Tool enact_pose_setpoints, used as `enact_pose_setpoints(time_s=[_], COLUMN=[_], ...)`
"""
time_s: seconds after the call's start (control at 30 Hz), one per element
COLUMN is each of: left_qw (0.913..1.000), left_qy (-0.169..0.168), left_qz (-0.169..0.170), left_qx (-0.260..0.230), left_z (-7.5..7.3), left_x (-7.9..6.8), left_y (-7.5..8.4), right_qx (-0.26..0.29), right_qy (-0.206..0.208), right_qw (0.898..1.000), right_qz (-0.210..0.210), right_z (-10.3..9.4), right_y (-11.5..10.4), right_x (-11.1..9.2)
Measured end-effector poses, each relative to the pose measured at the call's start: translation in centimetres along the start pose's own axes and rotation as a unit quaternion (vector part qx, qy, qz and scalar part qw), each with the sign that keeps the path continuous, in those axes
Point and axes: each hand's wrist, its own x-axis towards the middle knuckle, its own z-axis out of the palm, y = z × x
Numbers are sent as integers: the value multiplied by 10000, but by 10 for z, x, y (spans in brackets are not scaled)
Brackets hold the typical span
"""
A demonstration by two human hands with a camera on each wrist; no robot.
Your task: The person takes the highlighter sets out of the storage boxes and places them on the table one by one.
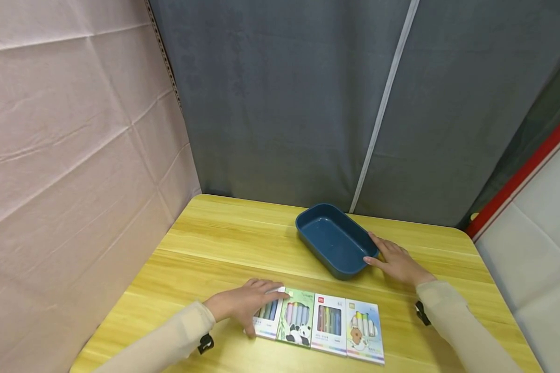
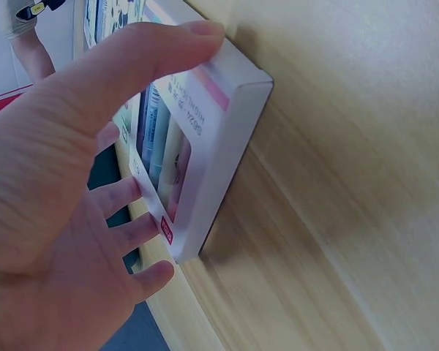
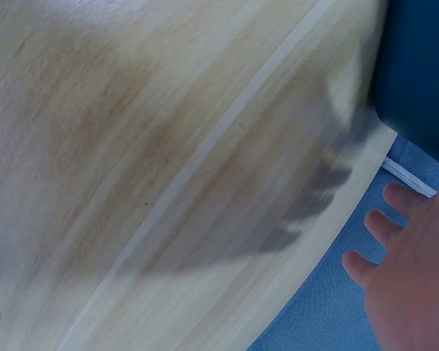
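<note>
Four flat boxes of colour markers lie side by side in the head view: a white one at the left, a green panda box, another white one and a pale blue one. Across the leftmost box spans my left hand, fingers spread; in the left wrist view its thumb lies over one end of that box. My right hand touches the near right corner of a dark blue plastic bin with thumb and fingertips. Three of its fingers stick out loosely.
The wooden table carries the bin behind the row of boxes. A grey curtain hangs along its back edge, a pinkish cloth on the left and a white panel with a red edge on the right.
</note>
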Motion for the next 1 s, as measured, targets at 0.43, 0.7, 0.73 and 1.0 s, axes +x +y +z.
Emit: enact_pose_setpoints(time_s=[0.43, 0.7, 0.73, 1.0], left_qw=[9999, 9997, 9997, 9996], left_qy=[-53, -119, -128, -158], left_qz=[48, 28, 26, 32], left_qx=[-116, -208, -215, -227], left_z=[-2, -2, -2, -2], left_x=[-1, -2, -2, -2], left_y=[0, 1, 1, 1], right_qx=[70, 54, 50, -3], right_qy=[-15, 27, 27, -7], right_qw=[10000, 10000, 10000, 10000], right_qz=[19, 1, 5, -20], right_z=[1, 1, 1, -2], right_y=[1, 0, 0, -2], right_x=[1, 0, 0, 0])
